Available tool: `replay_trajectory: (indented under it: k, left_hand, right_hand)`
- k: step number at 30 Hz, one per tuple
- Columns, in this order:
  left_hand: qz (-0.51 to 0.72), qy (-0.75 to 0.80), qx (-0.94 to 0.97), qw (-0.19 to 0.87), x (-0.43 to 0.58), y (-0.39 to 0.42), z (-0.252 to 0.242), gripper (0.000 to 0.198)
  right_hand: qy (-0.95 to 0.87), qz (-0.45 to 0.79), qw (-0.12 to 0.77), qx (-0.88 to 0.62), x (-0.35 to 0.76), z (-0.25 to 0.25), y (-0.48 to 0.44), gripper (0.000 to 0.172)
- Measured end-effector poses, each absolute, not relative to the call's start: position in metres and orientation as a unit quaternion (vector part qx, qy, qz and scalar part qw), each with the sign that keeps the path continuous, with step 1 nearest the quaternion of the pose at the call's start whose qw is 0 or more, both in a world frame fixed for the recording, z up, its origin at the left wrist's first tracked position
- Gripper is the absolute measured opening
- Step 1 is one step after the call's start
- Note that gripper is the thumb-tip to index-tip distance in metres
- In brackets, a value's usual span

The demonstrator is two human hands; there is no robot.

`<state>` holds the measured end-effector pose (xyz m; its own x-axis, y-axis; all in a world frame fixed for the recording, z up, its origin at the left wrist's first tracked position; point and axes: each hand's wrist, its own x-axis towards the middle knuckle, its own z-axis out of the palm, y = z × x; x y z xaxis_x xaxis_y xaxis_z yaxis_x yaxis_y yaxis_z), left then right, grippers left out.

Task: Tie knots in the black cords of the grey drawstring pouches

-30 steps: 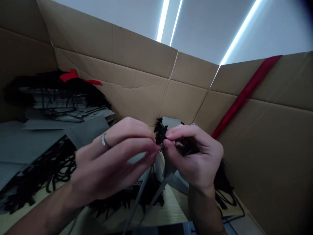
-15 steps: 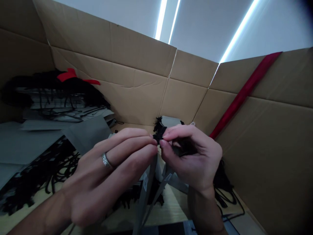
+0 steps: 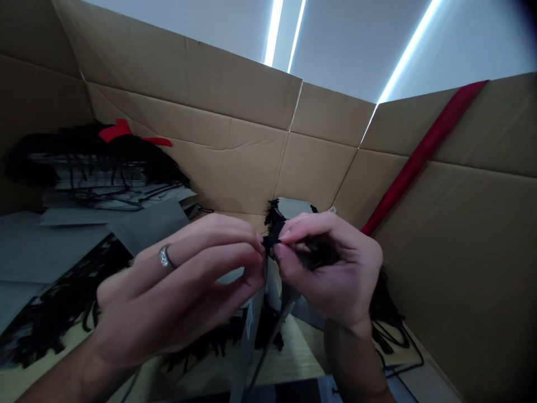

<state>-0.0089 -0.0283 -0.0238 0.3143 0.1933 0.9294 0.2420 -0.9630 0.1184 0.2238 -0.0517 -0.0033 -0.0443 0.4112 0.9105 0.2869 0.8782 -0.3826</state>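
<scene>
My left hand (image 3: 180,291), with a ring on one finger, is closed in a pinch near the centre of the view. Right beside it, my right hand (image 3: 339,263) pinches too, thumb against forefinger. Between the two sets of fingertips runs a short piece of black cord (image 3: 269,243); its exact shape is partly hidden by the fingers. Grey paper (image 3: 245,352), seen edge-on as narrow strips, hangs below the hands. Whether the cord passes through this paper I cannot tell.
Grey paper pieces (image 3: 25,246) with black cords are stacked at left, a red strip (image 3: 115,131) on top. Behind the hands lies another grey piece (image 3: 295,207). Black cords (image 3: 388,305) lie at right. Cardboard walls (image 3: 235,112) surround the wooden table (image 3: 302,352); red tape (image 3: 423,151) crosses one.
My left hand has turned and its thumb side has opened into a loop, while its fingertips stay at the cord. My right hand has hardly moved.
</scene>
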Motion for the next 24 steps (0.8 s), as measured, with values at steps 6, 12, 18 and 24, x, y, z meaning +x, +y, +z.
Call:
replay_trajectory:
  k: [6,12,18,24]
  left_hand:
    - [-0.632,-0.069,-0.771,-0.039,0.008,-0.019,-0.016,0.024]
    - [-0.536,-0.091,-0.781,-0.306,0.02,-0.018,-0.005,0.017]
    - [-0.492,-0.095,-0.783,-0.37,0.012,-0.019,0.004,0.012]
    - [-0.494,-0.107,-0.823,-0.26,0.005,-0.019,0.005,0.007]
  right_hand:
    - [-0.708,0.067,0.656,-0.251,0.223,-0.003,-0.051,0.022]
    - [-0.695,0.079,0.671,-0.247,0.224,-0.002,-0.053,0.027]
    - [-0.71,0.095,0.649,-0.256,0.233,-0.001,-0.057,0.026]
    - [-0.716,0.203,0.619,-0.252,0.243,0.005,-0.059,0.03]
